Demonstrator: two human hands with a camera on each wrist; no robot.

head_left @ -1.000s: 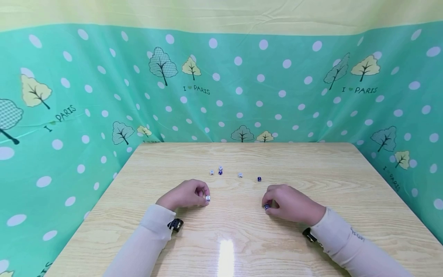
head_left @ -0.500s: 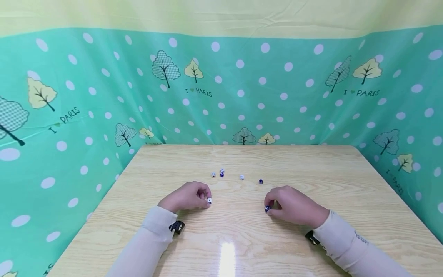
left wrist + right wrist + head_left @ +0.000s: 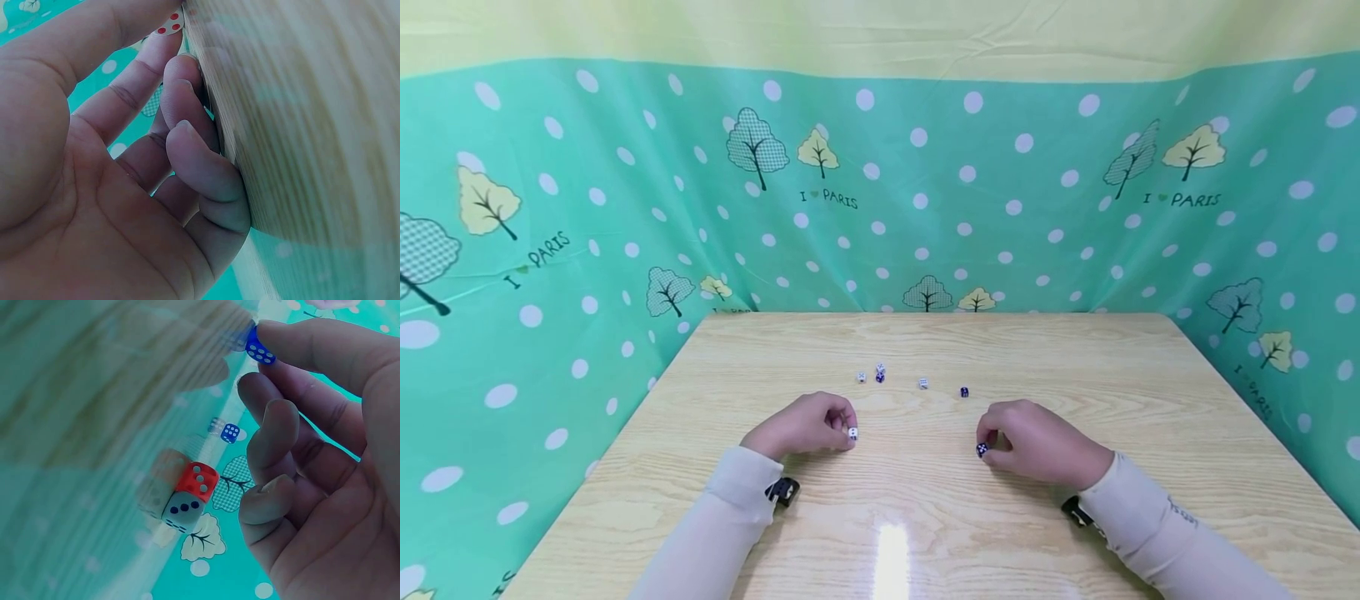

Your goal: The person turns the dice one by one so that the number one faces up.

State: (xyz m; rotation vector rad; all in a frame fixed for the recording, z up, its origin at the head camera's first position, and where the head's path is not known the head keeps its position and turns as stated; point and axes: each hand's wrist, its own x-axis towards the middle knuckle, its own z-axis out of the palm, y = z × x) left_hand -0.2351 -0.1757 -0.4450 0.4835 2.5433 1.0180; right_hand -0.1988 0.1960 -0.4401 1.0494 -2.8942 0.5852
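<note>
My left hand (image 3: 805, 423) pinches a white die (image 3: 852, 433) between thumb and forefinger, just at the tabletop. In the left wrist view, that die's visible face carries red pips, and the other fingers curl loosely with their backs near the wood. Opposite, my right hand (image 3: 1037, 437) holds a blue die (image 3: 982, 449) by thumb and forefinger; the right wrist view shows its white pips. Between and beyond the hands lie a dark die (image 3: 965, 392), a white die (image 3: 923, 383), another white die (image 3: 861, 377), and a white die (image 3: 881, 368) touching a dark one (image 3: 880, 377).
The pale wood table (image 3: 895, 483) reflects a bright light near its front. A green dotted curtain (image 3: 842, 250) surrounds the back and sides. In the right wrist view, a red die (image 3: 199, 480) touches a white die (image 3: 184, 511), with a blue die (image 3: 230, 432) farther off.
The blue die has turned between my right fingers and shows a different face. My right hand has shifted very slightly right. The left hand stays nearly still, and the head view has tilted a little.
</note>
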